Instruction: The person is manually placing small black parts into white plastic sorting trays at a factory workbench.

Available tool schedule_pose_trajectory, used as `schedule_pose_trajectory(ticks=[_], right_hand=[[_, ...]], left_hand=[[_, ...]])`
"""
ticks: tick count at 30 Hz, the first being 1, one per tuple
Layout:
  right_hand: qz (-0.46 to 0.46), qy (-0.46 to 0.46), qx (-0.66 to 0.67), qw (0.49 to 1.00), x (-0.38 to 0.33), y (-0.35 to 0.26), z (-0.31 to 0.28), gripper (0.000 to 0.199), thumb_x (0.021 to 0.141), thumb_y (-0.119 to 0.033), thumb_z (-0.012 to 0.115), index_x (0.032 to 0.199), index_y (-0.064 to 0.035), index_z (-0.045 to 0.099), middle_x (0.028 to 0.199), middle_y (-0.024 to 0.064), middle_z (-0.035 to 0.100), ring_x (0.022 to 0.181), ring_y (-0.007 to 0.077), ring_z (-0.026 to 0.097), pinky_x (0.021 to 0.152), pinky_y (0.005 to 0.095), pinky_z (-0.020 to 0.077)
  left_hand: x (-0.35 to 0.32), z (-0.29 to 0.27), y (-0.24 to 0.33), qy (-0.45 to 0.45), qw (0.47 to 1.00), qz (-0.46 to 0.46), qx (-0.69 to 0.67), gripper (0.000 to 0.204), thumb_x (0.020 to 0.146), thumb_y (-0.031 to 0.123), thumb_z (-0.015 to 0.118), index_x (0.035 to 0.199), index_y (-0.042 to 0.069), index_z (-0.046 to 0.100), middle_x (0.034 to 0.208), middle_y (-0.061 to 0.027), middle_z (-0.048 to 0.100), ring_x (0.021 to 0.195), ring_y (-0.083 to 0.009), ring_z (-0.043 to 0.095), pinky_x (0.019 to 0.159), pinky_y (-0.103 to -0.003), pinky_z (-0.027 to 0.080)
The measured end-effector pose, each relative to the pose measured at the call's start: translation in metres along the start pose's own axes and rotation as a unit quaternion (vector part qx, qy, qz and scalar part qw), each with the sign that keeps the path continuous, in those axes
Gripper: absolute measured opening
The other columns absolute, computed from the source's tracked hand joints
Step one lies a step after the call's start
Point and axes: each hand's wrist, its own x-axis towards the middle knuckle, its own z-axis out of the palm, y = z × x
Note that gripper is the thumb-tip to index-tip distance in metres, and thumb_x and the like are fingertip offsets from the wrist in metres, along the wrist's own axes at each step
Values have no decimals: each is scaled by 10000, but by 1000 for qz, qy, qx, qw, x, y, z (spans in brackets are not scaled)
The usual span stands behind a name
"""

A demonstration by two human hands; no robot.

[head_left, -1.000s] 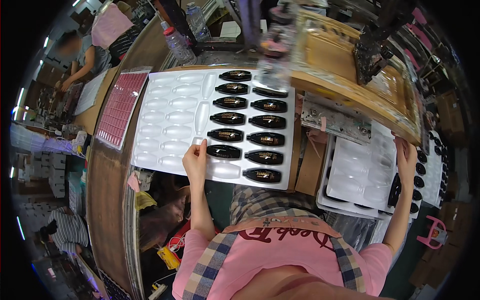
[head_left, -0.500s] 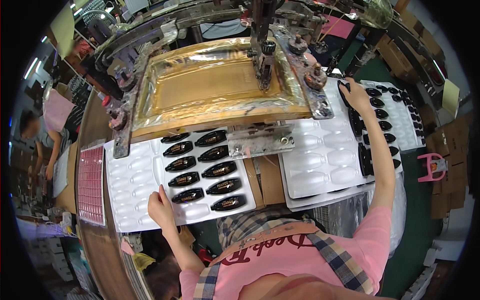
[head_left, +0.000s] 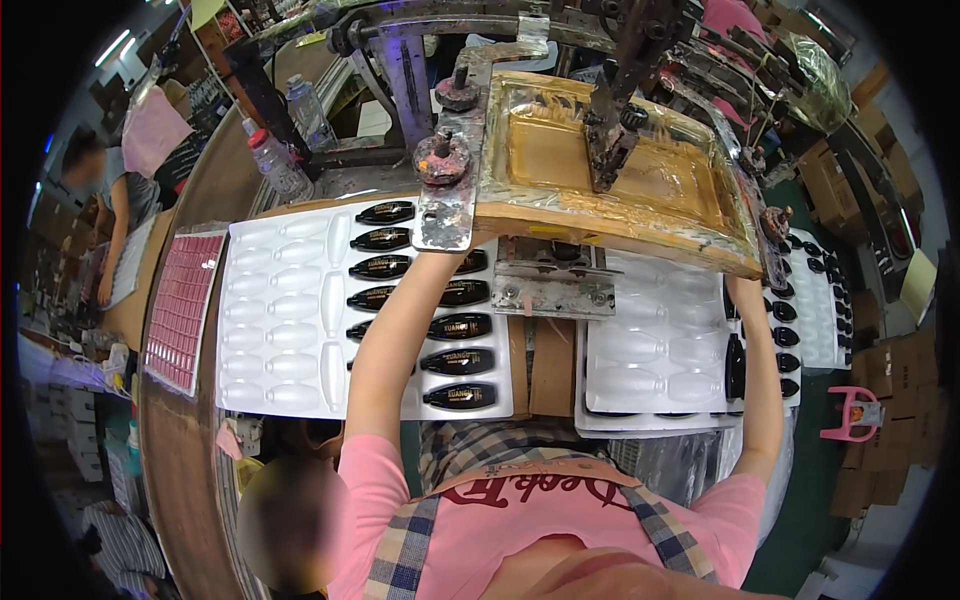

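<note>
Forearms (head_left: 388, 335) now both end behind wooden frame (head_left: 620, 236); left hand gone from white tray's (head_left: 290, 310) near side. Both grips hidden, can't tell. Black pieces (head_left: 458, 362): in tray, frame's lower left.

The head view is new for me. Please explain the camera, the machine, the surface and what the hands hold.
A head-worn fisheye camera looks down, so straight edges bend. No robot here: a person in a pink top works bare-handed at a machine whose rectangular wooden frame holds an amber sheet. On the left lies a white moulded tray with glossy black tapered pieces; a second white moulded tray lies to the right. The left forearm reaches up, its hand hidden by the machine; the right hand is mostly hidden, so I cannot tell what either holds.
</note>
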Motion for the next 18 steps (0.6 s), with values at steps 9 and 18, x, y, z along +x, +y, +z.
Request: schedule_pose_trajectory(ticks=[9,18], right_hand=[[50,-148,215,964,27,-157,13,428,720,-286,686,1014,-1,561,1056,109,563,978,208,513,858,296,379],[-79,-116,166,976,38,-200,65,510,747,-429,614,1043,-19,548,958,178,580,932,335,532,812,362,407]], left_hand=[[36,5,-11,44,866,-279,-412,180,806,80,541,975,25,566,900,-89,596,792,-171,572,704,-271,448],[-76,-120,16,229,738,-499,-391,230,849,82,522,1062,-3,507,966,-138,600,859,-140,579,736,-230,455]])
